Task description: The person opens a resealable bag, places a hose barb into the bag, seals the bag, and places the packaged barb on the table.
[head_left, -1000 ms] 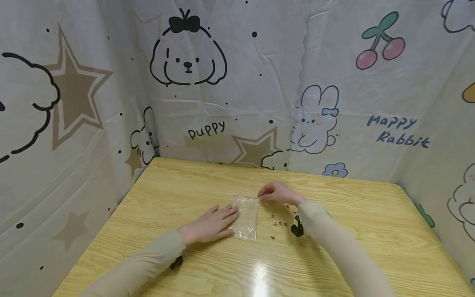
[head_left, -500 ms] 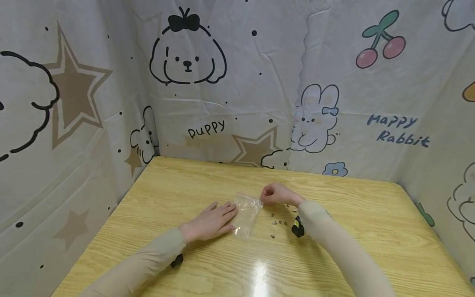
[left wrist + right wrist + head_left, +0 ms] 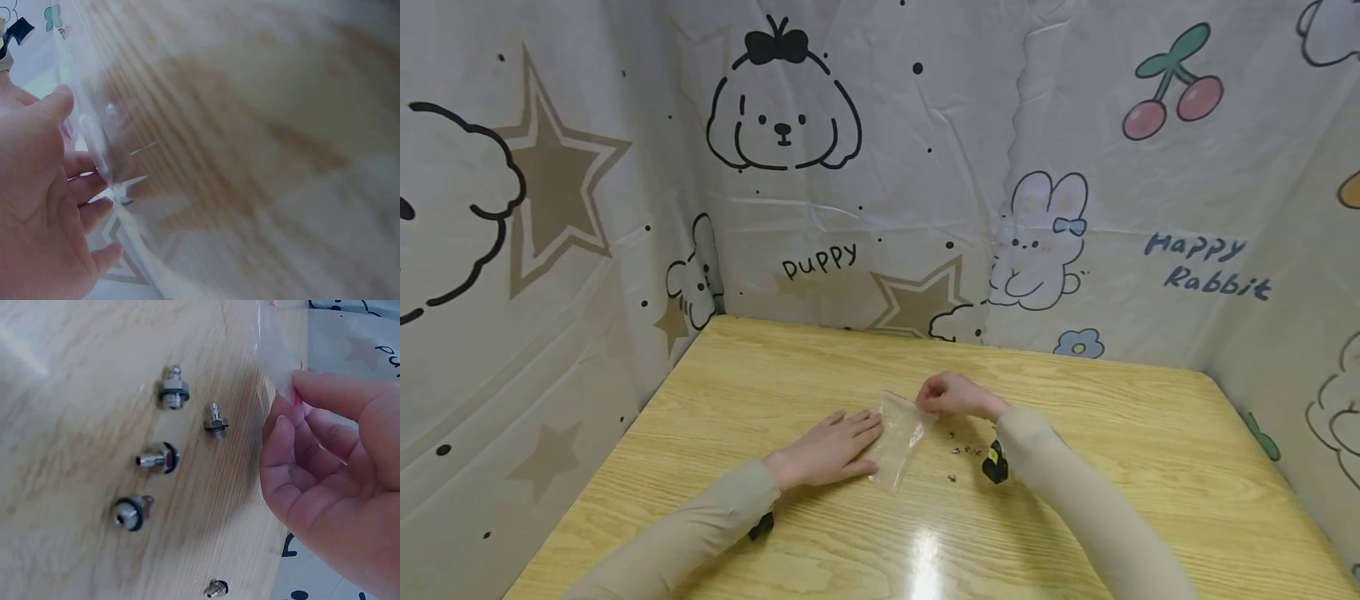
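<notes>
A clear zip-lock bag [image 3: 897,446] with a red line along its top edge lies slanted on the table, between my two hands. My left hand [image 3: 831,450] rests with extended fingers at the bag's left edge. In the left wrist view, the fingertips [image 3: 94,184] touch the clear plastic. My right hand [image 3: 958,395] pinches the bag's top right corner between thumb and fingers, and the plastic is drawn up there. Several small metal hose barb fittings [image 3: 174,389] with black rings lie loose on the table, to the right of the bag and below my right hand.
The wood-grain table [image 3: 760,358] is backed by a white printed cloth [image 3: 880,183] that also hangs along both sides. A black wrist-worn device [image 3: 996,463] sits under the right sleeve, close to the fittings. Another dark device [image 3: 762,525] shows under the left sleeve.
The bag has turned from nearly square to slanted, its top right corner pulled right and slightly toward me by my right hand. My left hand has stayed almost still.
</notes>
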Tool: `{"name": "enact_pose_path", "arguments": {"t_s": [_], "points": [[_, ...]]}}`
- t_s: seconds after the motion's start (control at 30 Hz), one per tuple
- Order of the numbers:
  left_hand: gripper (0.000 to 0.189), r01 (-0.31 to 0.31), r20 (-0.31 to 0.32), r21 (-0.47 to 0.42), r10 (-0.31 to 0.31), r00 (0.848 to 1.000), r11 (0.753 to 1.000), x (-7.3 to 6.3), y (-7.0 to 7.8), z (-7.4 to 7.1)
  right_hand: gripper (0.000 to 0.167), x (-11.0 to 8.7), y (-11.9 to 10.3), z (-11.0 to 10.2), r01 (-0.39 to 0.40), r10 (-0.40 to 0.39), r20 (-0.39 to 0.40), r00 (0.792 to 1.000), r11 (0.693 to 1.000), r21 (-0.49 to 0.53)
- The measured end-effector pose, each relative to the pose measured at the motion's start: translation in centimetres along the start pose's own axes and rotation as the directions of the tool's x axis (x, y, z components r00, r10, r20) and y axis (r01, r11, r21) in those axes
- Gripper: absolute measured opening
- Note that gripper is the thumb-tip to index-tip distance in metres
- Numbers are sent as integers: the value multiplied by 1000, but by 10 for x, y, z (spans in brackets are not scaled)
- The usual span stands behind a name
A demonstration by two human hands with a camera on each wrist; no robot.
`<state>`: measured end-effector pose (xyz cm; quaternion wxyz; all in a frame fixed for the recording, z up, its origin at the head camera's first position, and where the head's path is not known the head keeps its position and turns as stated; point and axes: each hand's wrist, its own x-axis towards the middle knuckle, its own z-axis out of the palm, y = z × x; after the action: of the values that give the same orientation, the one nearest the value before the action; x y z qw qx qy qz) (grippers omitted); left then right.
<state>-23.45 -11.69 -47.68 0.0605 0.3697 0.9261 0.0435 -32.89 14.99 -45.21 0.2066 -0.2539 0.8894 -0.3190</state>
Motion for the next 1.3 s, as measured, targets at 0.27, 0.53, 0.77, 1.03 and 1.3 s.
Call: {"name": "enact_pose_path", "arguments": {"t_s": [0.27, 0.53, 0.77, 1.03, 1.3], "points": [[69, 12, -59, 37, -9, 998, 999, 2, 2, -2, 12, -14, -7, 1, -19, 17, 63, 998, 999, 32], [73, -55, -49, 44, 57, 997, 998, 3, 5, -4, 16, -18, -17, 7, -44, 42, 44, 998, 998, 43], [73, -30, -42, 26, 31, 999, 999, 3, 6, -2, 13, -21, -16, 12, -52, 51, 23, 998, 998, 37], [72, 11, -50, 41, -9, 999, 999, 7, 4, -1, 10, -33, -19, 17, -105, 104, 20, 994, 992, 74], [71, -23, -27, 43, 24, 999, 999, 7, 3, -3, 17, -38, -16, 23, -133, 132, 11, 991, 984, 118]]}}
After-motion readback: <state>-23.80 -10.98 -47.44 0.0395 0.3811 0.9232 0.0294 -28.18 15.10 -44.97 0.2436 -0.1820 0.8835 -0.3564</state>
